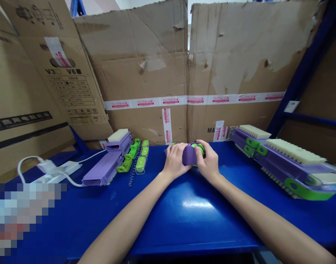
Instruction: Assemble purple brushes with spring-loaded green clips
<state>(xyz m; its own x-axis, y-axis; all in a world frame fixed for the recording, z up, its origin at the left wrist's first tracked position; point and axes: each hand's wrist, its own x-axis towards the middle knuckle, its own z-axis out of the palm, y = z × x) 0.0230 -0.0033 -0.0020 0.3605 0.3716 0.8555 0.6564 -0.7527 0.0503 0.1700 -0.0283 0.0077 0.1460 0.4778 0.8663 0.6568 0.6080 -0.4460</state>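
Observation:
Close together over the middle of the blue table, both of my hands grip one small purple brush body (pixel 189 156). My left hand (pixel 173 160) wraps round its left side, fingers over the top. On the other side my right hand (pixel 208 163) is closed with the thumb against a bright green piece (pixel 198 148) set at the body's right end. The fingers hide much of the part, and its underside cannot be seen.
At left lie purple brush bodies (pixel 103 169) with cream bristles, green handle pieces (pixel 126 163), thin springs (pixel 132 174) and clear green-faced parts (pixel 140 164). Purple-and-green brushes (pixel 290 165) stand at right. A white power strip (pixel 58 171) lies far left; cardboard (pixel 146 73) walls the back.

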